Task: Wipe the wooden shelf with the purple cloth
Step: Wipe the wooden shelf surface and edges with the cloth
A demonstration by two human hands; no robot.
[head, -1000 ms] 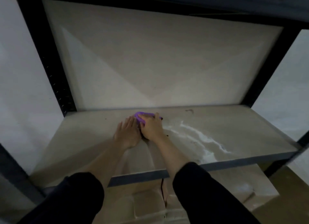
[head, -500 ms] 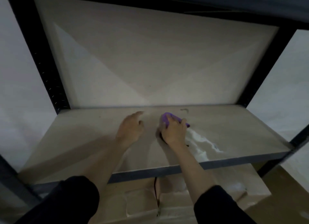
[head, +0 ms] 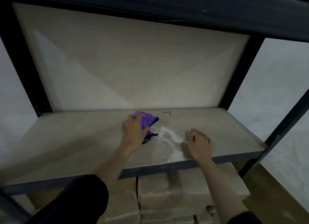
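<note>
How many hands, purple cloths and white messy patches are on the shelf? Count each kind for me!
Hands: 2, left hand and right hand
Purple cloth: 1
White smear on the wooden shelf: 1
Total: 4

Count: one pale wooden shelf board (head: 83, 140) in a dark metal frame, one crumpled purple cloth (head: 147, 120), two bare hands (head: 133, 131), one white powdery smear (head: 168, 136) on the board.
</note>
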